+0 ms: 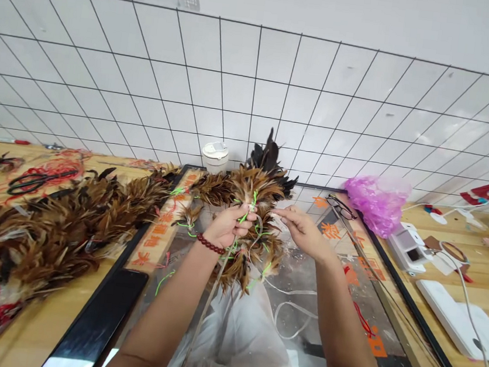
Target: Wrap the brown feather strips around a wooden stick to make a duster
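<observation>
My left hand [228, 224] is closed around a thin stick [206, 309] wrapped with brown feathers [252, 190], forming a feather duster head with green ties showing. A red bead bracelet [210, 244] sits on that wrist. My right hand [303, 231] is beside the feathers on the right, fingers pinched on a thin pale strand [266, 224] that runs to the bundle. The stick slants down toward me over a glass panel [298, 331].
A heap of brown feather strips [45, 231] with red ties lies on the wooden table at left. A white cup [214, 155], glasses [339, 206], a pink plastic bag [375, 201], a white device [407, 249] and cables sit behind and right. A dark phone [101, 314] lies near left.
</observation>
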A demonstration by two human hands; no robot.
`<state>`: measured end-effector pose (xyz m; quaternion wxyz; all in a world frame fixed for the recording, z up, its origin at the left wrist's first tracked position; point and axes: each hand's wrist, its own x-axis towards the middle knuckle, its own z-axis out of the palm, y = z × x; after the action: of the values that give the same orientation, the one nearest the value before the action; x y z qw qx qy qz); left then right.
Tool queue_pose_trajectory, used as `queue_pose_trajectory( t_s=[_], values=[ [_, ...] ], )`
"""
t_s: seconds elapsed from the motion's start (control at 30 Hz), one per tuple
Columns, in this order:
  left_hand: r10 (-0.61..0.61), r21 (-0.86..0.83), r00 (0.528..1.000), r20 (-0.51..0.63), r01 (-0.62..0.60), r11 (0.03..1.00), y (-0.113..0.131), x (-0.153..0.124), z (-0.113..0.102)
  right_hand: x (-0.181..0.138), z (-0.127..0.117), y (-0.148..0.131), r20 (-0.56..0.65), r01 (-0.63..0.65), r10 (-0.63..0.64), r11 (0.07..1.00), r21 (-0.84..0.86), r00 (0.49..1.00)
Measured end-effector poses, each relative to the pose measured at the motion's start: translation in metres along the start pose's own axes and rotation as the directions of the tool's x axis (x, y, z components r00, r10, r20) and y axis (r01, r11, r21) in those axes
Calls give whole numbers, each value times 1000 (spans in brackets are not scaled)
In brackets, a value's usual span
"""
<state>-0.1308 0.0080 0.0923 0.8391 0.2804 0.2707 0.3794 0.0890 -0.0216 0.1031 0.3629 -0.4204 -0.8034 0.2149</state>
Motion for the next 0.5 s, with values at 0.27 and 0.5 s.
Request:
queue_pose_trajectory(
  t_s=[0.27,0.5],
  values=[
    [-22,61,1000,-14,23,998,-19,5,16,18,1,-21,47,192,-194,980,46,980],
    [25,154,1000,2,-25,988,-27,3,23,22,17,-14,-148,89,-86,996,18,985]
  ],
)
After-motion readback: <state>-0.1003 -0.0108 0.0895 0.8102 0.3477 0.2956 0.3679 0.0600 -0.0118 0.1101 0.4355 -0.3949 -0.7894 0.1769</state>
